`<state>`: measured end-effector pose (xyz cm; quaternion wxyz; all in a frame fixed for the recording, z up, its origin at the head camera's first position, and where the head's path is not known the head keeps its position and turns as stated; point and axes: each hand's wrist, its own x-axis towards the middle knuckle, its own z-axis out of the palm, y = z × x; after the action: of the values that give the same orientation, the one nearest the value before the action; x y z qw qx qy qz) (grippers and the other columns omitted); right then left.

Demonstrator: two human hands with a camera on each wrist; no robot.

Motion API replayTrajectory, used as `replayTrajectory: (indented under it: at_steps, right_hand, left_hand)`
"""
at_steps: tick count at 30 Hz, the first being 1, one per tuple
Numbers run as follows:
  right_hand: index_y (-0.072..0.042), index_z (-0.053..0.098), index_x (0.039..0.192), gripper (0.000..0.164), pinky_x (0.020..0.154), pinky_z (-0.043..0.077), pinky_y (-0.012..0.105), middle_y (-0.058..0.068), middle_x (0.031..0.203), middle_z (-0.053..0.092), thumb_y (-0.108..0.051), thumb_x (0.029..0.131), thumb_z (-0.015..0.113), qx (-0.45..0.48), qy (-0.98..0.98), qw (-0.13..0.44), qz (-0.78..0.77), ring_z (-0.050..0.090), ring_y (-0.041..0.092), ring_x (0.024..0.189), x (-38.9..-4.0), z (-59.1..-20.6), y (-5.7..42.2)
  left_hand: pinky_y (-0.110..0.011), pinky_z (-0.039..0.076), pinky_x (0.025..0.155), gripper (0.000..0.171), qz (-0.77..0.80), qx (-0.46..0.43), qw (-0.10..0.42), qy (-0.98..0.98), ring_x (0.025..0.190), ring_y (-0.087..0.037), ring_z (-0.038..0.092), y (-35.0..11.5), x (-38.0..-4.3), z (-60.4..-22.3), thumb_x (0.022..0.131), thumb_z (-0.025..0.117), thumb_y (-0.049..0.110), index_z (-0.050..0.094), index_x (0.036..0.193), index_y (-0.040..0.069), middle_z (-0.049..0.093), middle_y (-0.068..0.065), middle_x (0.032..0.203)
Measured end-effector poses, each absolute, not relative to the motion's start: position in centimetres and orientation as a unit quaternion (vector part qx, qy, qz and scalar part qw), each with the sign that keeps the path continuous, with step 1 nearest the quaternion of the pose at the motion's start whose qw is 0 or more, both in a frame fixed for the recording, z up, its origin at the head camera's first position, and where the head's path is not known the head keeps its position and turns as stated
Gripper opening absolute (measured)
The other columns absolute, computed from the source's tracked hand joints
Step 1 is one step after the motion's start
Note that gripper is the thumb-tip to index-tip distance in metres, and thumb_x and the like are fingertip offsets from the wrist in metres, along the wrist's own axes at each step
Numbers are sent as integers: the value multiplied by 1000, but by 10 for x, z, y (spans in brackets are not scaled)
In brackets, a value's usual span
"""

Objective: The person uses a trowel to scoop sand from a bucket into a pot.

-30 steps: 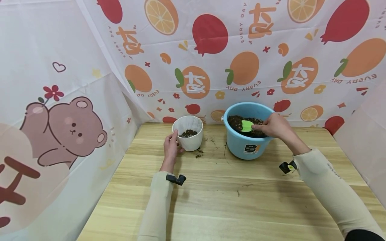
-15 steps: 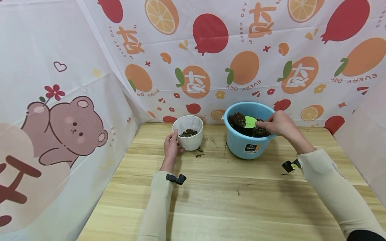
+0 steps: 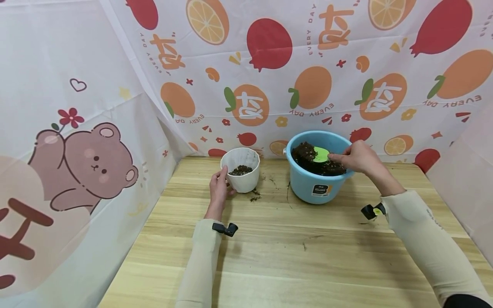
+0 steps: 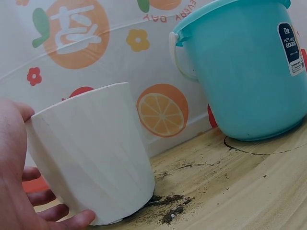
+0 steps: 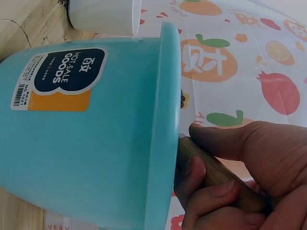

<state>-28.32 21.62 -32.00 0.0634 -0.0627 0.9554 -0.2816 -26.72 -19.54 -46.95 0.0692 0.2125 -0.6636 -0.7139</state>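
Observation:
My right hand (image 3: 360, 157) grips a garden trowel with a bright green blade (image 3: 321, 155) and a brown wooden handle (image 5: 218, 175). The blade is inside a light blue bucket (image 3: 302, 184), with a clump of dark potting soil (image 3: 304, 151) at its front end. More soil lies below it in the bucket. On the left, a white flower pot (image 3: 248, 183) stands upright with a little soil (image 3: 241, 170) inside. My left hand (image 3: 218, 186) holds the pot by its left side, thumb at the rim and fingers low along the wall, as the left wrist view shows.
Spilled soil crumbs (image 4: 172, 206) lie beside the pot's base. The bucket's white handle (image 4: 180, 62) hangs down on its left side. A printed cloth (image 3: 269, 98) rises close behind both containers at the back edge of the wooden table (image 3: 265, 256).
The trowel has come up within the bucket with a clump of soil, its blade shifting slightly right with my right hand. The left hand and pot have stayed in place.

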Motion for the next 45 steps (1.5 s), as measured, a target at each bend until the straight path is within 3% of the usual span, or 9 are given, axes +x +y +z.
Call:
replayTrajectory:
  at_steps: [7, 19, 27, 37, 45]
  right_hand:
    - [-9, 66, 58, 56, 50, 34, 30, -1, 50, 47, -53, 92, 70, -66, 954, 61, -287, 40, 18, 52, -282, -316, 217]
    - [-9, 65, 57, 56, 49, 34, 30, 9, 59, 65, -53, 92, 70, -59, 954, 49, -290, 42, 17, 51, -284, -314, 219]
    - [-9, 65, 55, 57, 48, 32, 31, 6, 54, 60, -51, 93, 69, -53, 952, 46, -297, 38, 16, 48, -285, -311, 220]
    - [-6, 69, 59, 58, 49, 36, 32, 3, 54, 61, -53, 93, 68, -54, 952, 42, -297, 44, 19, 50, -288, -308, 217]
    - [-10, 63, 53, 60, 46, 33, 31, 1, 49, 54, -54, 93, 68, -55, 951, 45, -300, 39, 16, 46, -287, -301, 211]
  left_hand:
    - [-43, 60, 86, 68, -714, 213, 74, -662, 110, -24, 53, -196, -268, -470, 98, 52, 62, 46, 144, 12, 45, -9, 142]
    - [-40, 60, 83, 68, -715, 211, 73, -662, 112, -24, 54, -195, -267, -468, 99, 51, 62, 46, 144, 12, 44, -10, 144]
    - [-41, 60, 85, 70, -715, 210, 70, -663, 114, -25, 54, -195, -267, -468, 98, 51, 64, 45, 145, 12, 44, -10, 146]
    - [-40, 60, 83, 71, -715, 212, 71, -662, 113, -25, 55, -194, -266, -470, 97, 52, 66, 46, 143, 12, 44, -9, 145]
    - [-40, 60, 83, 70, -716, 214, 72, -661, 113, -25, 55, -195, -266, -470, 97, 52, 65, 47, 143, 12, 45, -9, 145]
